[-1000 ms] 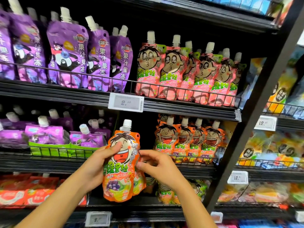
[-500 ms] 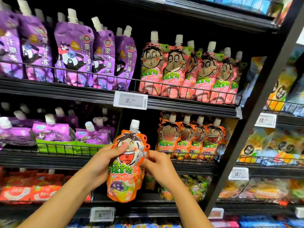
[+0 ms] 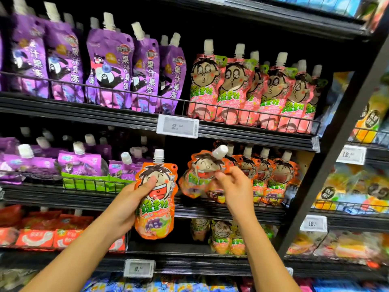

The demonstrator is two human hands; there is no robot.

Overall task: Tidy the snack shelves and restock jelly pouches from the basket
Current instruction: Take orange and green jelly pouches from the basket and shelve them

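left hand (image 3: 128,205) grips an orange jelly pouch (image 3: 156,199) upright in front of the middle shelf (image 3: 210,209), thumb across the cartoon face, fingers wrapped behind. right hand (image 3: 233,186) pinches a second orange pouch (image 3: 200,175) near its top, thumb and fingers pressed on the foil, and this one leans hard, cap tipped to the right, its base over the wire rail at the shelf's front lip.

risk here looks plain: that tilted pouch is soft and top-heavy, and if it goes in crooked it may slump onto the standing row of orange pouches (image 3: 271,175) just beside it and knock them back. its base could also catch on the rail. the pinch is high and small, so slick foil might slip out of it.

the middle shelf is black metal with a low wire rail. a gap sits between the orange row and the purple pouches in a green tray (image 3: 88,182) to the left. above, tall purple pouches (image 3: 109,70) and pink pouches (image 3: 252,89) stand behind a rail, with a price tag (image 3: 177,126) reading 2.50. the basket is not in view.
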